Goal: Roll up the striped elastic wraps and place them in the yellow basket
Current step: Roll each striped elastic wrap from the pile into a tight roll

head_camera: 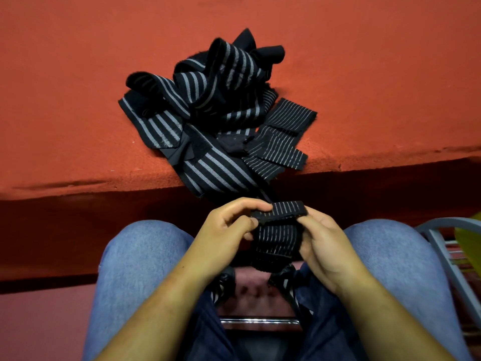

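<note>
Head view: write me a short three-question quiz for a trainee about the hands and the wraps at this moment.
1. True or false: the left hand holds nothing.
2. Where does the pile of wraps lie? A: on the red surface. B: on the person's lap. C: inside a basket.
3. Which hands pinch the thin-striped wrap?
Key: 1 false, it pinches the thin-striped wrap. 2 A. 3 both, the left hand and the right hand.
</note>
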{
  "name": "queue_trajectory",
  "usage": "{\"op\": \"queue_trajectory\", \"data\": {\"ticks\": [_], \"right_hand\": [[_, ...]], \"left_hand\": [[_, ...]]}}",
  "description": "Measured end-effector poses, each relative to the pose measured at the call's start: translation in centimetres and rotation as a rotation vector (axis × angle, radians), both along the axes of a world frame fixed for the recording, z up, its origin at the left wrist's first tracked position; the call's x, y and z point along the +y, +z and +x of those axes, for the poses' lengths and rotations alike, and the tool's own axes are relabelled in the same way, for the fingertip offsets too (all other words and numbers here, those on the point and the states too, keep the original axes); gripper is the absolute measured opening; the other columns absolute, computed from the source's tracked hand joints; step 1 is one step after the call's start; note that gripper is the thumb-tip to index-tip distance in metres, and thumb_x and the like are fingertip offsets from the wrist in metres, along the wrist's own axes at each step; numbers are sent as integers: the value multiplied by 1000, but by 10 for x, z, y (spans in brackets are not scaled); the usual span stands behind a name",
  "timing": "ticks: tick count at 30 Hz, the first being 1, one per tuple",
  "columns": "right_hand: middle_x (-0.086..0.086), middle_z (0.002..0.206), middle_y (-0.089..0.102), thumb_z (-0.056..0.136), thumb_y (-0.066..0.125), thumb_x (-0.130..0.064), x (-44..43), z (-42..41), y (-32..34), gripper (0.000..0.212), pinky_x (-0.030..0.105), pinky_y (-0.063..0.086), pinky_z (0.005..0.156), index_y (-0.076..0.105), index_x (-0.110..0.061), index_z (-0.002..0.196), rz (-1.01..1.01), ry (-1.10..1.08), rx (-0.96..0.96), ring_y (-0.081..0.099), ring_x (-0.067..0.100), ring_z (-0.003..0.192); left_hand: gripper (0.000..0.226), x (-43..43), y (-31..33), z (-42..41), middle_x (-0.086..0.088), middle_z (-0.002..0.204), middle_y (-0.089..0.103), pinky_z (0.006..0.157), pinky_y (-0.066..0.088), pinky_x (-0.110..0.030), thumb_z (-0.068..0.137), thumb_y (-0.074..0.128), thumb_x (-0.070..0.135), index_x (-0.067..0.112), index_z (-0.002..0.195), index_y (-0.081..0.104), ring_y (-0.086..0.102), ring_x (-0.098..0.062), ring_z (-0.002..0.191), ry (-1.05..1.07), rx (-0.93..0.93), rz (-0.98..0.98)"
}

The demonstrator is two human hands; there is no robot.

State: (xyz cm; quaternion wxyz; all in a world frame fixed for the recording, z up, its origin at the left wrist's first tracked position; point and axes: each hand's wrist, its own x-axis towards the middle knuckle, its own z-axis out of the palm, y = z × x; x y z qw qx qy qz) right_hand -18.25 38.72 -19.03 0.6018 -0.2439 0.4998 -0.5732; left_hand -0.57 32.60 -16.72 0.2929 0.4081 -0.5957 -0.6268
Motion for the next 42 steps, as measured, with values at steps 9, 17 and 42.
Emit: {"op": "queue_trajectory", "data": {"ticks": [9, 17, 42], "right_hand": [[23, 117, 75, 98, 50, -47, 0, 0, -7, 55, 43, 56, 98, 72, -1, 121, 14, 14, -32, 72, 35, 113], [22, 102, 78, 94, 64, -34, 2, 1, -7, 36, 45, 60, 87, 75, -6, 113, -71, -1, 206, 76, 37, 96], [19, 106, 78, 91, 63, -45, -1, 2, -15, 44, 44, 57, 91, 79, -8, 107, 29, 68, 187, 75, 29, 98]], "left_hand": [[21, 0, -8, 1, -24, 98, 72, 79, 53, -40, 94, 76, 13, 33, 100, 80, 61, -22, 83, 72, -22, -125], [26, 0, -12, 1, -8, 81, 65, 76, 56, -30, 94, 76, 15, 30, 115, 75, 63, -19, 77, 57, 12, 7], [25, -5, -7, 3, 7, 81, 71, 73, 54, -14, 92, 72, 2, 18, 110, 75, 66, 0, 77, 216, 154, 1]]}}
